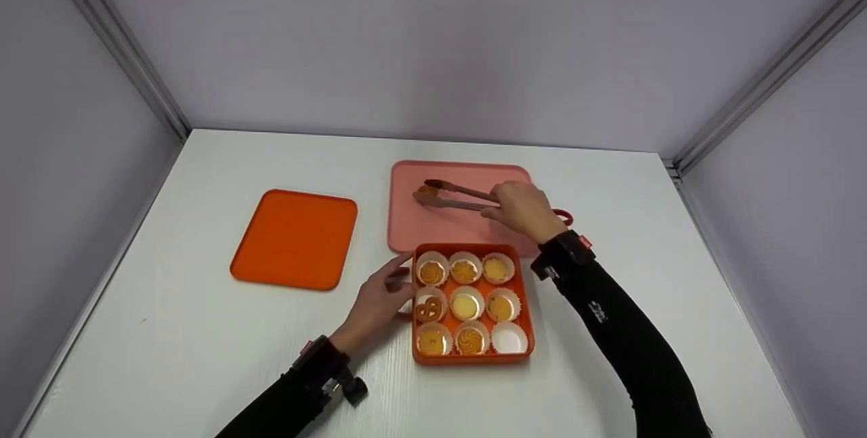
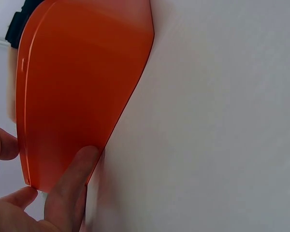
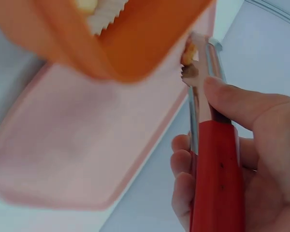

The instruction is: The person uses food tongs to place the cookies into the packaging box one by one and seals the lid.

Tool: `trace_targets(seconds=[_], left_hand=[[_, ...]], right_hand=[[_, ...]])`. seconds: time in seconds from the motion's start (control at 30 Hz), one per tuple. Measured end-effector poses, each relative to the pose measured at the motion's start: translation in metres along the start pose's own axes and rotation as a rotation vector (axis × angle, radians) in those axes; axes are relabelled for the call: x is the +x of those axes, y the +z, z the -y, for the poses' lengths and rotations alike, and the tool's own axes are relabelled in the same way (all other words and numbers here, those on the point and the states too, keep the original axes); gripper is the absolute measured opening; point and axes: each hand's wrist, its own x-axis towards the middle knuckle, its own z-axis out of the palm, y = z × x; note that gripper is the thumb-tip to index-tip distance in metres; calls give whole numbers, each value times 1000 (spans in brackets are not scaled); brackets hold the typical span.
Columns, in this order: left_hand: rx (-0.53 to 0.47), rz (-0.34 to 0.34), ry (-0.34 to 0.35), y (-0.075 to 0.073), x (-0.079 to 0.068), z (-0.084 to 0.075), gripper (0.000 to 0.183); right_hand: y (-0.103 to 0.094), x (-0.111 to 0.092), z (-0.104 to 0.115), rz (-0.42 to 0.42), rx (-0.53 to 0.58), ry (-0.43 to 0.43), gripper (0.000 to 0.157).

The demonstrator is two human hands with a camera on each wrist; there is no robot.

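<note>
My right hand [image 1: 525, 209] grips red-handled metal tongs [image 3: 216, 169] over the pink tray [image 1: 406, 228]. Between the tong tips is a small golden-brown cookie [image 1: 427, 190], partly covered by them. Closer to me stands an orange box [image 1: 472, 360] holding several white paper cups in rows. Most cups contain one cookie each, among them a pretzel-shaped one [image 1: 429, 309]; the near right cup [image 1: 509, 339] shows only its white inside. My left hand [image 1: 377, 300] rests against the box's left side, its thumb [image 2: 70, 186] touching the wall and other fingers at the rim and corner.
A flat orange lid-like square [image 1: 294, 238] lies on the white table [image 1: 169, 350] to the left. The box's far edge overlaps the pink tray's near edge. Grey panels [image 1: 433, 52] enclose the table at the back and both sides.
</note>
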Motion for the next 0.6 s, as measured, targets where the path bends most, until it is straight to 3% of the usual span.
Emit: trace_targets(seconds=[0.27, 0.6], left_hand=[[14, -2, -13, 0, -3, 0, 61], [13, 0, -3, 1, -4, 1, 61]], right_hand=[[-8, -28, -26, 15, -6, -3, 30], [-1, -73, -67, -15, 45, -10, 34]])
